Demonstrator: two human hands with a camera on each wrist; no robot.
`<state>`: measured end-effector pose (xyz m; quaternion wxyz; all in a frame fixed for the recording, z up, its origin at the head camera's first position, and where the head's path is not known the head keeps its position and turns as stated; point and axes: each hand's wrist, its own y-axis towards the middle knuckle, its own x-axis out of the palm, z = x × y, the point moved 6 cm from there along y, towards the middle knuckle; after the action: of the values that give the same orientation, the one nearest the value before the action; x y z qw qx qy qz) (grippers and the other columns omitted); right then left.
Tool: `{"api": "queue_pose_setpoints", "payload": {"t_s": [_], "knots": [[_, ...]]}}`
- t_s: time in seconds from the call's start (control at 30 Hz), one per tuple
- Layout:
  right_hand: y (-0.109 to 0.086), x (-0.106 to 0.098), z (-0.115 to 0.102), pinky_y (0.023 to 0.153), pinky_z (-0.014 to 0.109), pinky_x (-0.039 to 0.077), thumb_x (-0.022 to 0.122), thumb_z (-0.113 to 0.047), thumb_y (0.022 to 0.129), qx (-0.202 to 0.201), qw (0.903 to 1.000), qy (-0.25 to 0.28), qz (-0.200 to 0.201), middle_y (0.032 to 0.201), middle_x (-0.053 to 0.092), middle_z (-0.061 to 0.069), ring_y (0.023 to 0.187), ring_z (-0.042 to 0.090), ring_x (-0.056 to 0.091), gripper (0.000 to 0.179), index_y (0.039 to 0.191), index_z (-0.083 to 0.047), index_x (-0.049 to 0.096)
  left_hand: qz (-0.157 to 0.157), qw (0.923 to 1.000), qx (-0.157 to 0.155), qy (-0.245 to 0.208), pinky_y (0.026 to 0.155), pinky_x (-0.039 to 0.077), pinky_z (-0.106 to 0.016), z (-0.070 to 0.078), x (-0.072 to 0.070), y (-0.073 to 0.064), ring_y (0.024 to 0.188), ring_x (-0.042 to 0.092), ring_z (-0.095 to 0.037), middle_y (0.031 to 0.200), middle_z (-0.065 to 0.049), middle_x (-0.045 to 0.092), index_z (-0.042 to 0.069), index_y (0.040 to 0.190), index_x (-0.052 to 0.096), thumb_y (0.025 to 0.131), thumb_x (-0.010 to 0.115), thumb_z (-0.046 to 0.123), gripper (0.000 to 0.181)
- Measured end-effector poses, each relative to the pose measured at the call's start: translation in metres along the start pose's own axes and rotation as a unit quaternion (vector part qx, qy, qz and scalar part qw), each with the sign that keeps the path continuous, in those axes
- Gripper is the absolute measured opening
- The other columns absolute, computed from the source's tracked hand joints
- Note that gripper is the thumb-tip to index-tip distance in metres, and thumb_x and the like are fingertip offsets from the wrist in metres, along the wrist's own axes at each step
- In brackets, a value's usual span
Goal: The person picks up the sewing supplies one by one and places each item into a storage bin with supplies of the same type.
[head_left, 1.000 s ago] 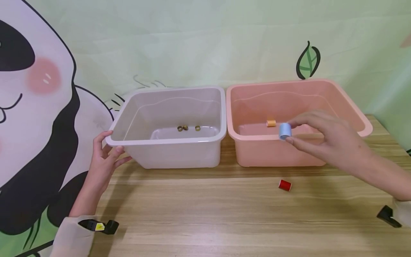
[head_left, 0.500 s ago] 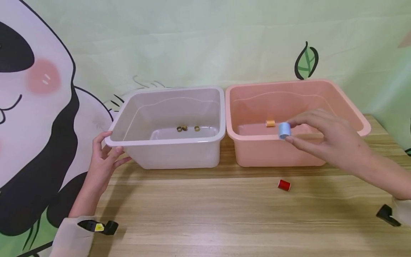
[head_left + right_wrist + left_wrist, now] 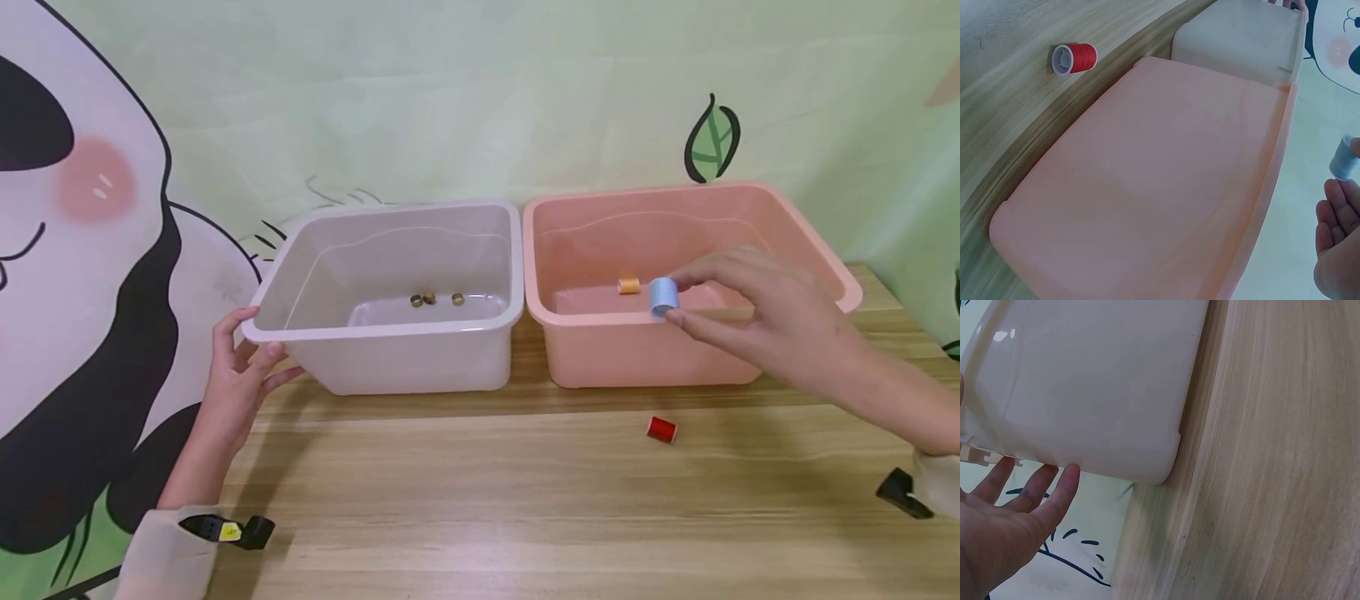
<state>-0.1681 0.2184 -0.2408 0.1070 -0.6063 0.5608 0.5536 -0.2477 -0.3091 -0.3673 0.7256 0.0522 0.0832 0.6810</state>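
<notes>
My right hand (image 3: 787, 325) pinches a light blue thread spool (image 3: 663, 297) between thumb and fingertips, held upright over the front rim of the pink tub (image 3: 645, 357). The right wrist view also shows this spool (image 3: 1344, 157) at its right edge. An orange thread spool (image 3: 628, 286) lies inside the pink tub. On the table before that tub, a red thread spool (image 3: 662, 430) lies on its side. My left hand (image 3: 236, 383) holds the near left corner of the whitish tub (image 3: 412, 364), thumb at the front and fingers along its side. Several small brass-coloured rings (image 3: 457, 299) lie in it.
The two tubs stand side by side on a wooden table (image 3: 465, 492), their rims almost meeting. Behind them hangs a pale green cloth (image 3: 450, 100) printed with a panda and a leaf. A black device (image 3: 225, 531) is strapped at the left sleeve.
The light blue spool has risen very slightly in my right hand. My left hand keeps its hold on the whitish tub. The head view has shifted a little.
</notes>
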Motion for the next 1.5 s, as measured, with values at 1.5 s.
{"api": "queue_pose_setpoints", "payload": {"t_s": [1.5], "knots": [[0.015,-0.018,0.017,0.078,0.024,0.037,0.074,-0.038,0.081,0.056,0.9974,-0.043,0.009,0.097,0.063,-0.016,0.101,0.001,0.050,0.023,0.101,-0.032,0.065,0.004,1.0000,0.001,-0.005,0.083,0.054,-0.035,-0.001,-0.001,0.000,0.104,0.060,-0.018,0.148,-0.011,0.024,0.032,0.142,0.020,0.097,0.051,0.012,0.059]]}}
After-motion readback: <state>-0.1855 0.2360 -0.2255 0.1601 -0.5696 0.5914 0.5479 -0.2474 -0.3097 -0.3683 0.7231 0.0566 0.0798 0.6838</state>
